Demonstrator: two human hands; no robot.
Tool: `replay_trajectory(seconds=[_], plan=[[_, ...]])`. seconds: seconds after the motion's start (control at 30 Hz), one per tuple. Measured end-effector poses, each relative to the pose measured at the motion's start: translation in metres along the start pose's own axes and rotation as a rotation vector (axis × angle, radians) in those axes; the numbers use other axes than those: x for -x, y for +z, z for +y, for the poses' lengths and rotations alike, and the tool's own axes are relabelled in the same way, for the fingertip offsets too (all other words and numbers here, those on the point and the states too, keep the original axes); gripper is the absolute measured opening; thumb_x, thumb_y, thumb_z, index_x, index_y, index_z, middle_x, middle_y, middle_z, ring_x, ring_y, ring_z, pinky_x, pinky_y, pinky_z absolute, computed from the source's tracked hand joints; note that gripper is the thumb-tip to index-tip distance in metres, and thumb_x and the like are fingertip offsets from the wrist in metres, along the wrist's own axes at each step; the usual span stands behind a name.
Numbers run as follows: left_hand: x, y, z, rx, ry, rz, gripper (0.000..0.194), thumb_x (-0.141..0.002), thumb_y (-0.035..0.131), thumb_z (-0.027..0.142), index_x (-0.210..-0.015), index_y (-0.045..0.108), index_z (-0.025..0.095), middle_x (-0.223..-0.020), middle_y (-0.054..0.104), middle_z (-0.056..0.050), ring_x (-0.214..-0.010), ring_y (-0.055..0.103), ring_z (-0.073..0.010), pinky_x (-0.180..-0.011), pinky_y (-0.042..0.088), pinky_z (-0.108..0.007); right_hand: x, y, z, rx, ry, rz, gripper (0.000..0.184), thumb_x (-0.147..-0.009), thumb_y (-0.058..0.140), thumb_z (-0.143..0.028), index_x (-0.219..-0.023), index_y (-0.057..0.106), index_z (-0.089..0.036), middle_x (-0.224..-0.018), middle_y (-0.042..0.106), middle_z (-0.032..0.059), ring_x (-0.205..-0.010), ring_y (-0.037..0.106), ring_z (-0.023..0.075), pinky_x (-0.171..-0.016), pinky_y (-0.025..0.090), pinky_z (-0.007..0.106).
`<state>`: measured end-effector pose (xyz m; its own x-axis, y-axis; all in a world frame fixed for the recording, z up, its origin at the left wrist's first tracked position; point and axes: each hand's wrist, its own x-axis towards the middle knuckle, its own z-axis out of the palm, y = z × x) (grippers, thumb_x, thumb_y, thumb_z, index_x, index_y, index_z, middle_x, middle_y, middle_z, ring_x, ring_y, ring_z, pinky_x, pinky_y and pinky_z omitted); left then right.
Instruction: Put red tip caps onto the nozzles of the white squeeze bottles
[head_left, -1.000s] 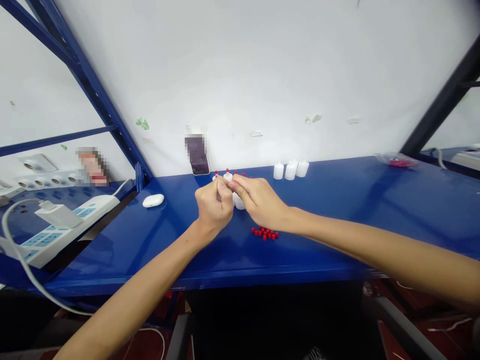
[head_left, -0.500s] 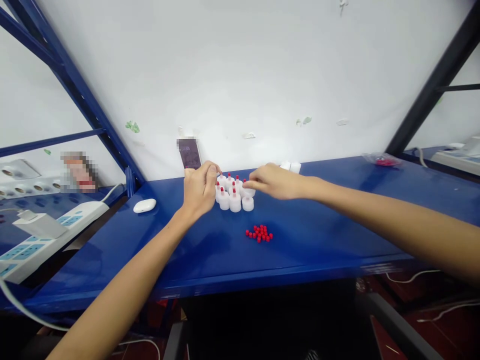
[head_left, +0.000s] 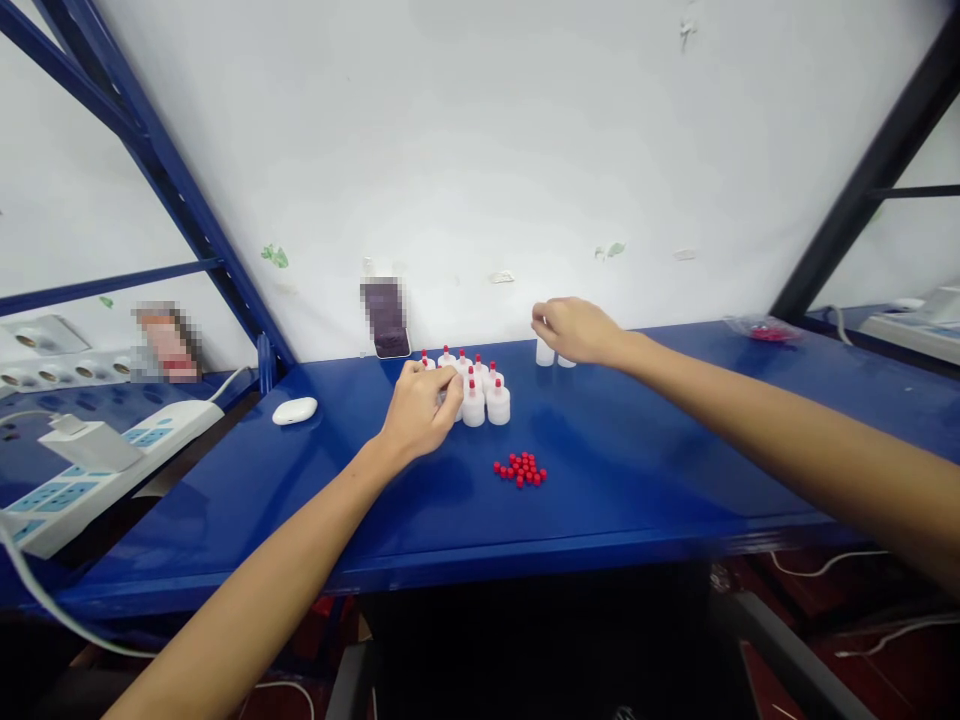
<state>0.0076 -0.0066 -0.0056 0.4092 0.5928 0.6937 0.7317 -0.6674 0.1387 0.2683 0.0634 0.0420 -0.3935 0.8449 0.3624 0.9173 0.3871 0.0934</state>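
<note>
Small white plastic bottles (head_left: 473, 408), several of them, stand upright in a tight cluster with red caps on their tips. My left hand (head_left: 424, 408) lies against the cluster's left side, fingers curled and thumb pointing right; it hides some bottles, and what it grips cannot be made out. Farther back and to the right, my right hand (head_left: 577, 328) has its fingers closed at the top of a white bottle (head_left: 545, 354). Another white bottle (head_left: 567, 361) is partly hidden beneath that hand. Loose red caps (head_left: 521, 469) lie in a small pile in front of the cluster.
The blue tabletop (head_left: 615, 470) meets a white wall. A phone (head_left: 390, 318) leans on the wall behind the cluster. At the left are a white earbud case (head_left: 295, 411) and a power strip (head_left: 150, 440). A clear bag with red contents (head_left: 769, 330) lies back right.
My right hand has left the cluster for the bottles at the back. The front-right bottle, bare before, now wears a red cap. My left hand has shifted lower and right, beside the cluster.
</note>
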Motion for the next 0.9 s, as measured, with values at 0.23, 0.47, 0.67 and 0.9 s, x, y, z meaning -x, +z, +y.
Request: replay_trajectory(seconds=[0.23,0.47,0.67,0.9], plan=[[0.001,-0.006,-0.002,-0.009,-0.019,0.024,0.037,-0.098,0.035,0.027,-0.067,0.052,0.018,-0.064,0.059,0.001,-0.061,0.048,-0.014,-0.073,0.029,-0.035,-0.005,0.043,0.014,0.269,-0.09,-0.135,0.042,-0.094,0.042,-0.03,-0.129,0.06,-0.014,-0.124,0.065,0.0191,-0.136,0.037,0.0385,-0.102,0.027,0.054],[0.001,-0.001,0.004,0.031,-0.015,0.041,0.036,-0.098,0.036,0.028,-0.066,0.05,0.018,-0.064,0.061,0.002,-0.057,0.043,-0.013,-0.072,0.028,-0.035,0.042,0.037,-0.007,-0.193,-0.33,-0.158,0.036,-0.089,0.048,-0.03,-0.12,0.056,-0.014,-0.104,0.065,0.0147,-0.092,0.06,0.0267,-0.081,0.042,0.037],[0.004,0.005,0.014,0.247,-0.054,0.059,0.043,-0.1,0.033,0.035,-0.066,0.052,0.018,-0.058,0.06,0.0,-0.056,0.053,-0.0139,-0.072,0.039,-0.034,0.06,0.019,-0.016,-0.582,-0.22,0.046,0.027,-0.082,0.058,-0.025,-0.108,0.054,-0.017,-0.09,0.063,0.0056,-0.074,0.056,0.0181,-0.069,0.043,0.031],[0.004,0.01,0.025,0.909,-0.344,0.154,0.051,-0.099,0.03,0.059,-0.097,0.06,0.017,-0.067,0.064,0.0,-0.046,0.058,-0.0124,-0.048,0.045,-0.025,0.06,-0.019,-0.081,-0.8,-0.384,0.415,0.027,-0.084,0.062,-0.021,-0.109,0.054,-0.02,-0.096,0.064,0.0033,-0.08,0.057,0.0165,-0.072,0.045,0.031]])
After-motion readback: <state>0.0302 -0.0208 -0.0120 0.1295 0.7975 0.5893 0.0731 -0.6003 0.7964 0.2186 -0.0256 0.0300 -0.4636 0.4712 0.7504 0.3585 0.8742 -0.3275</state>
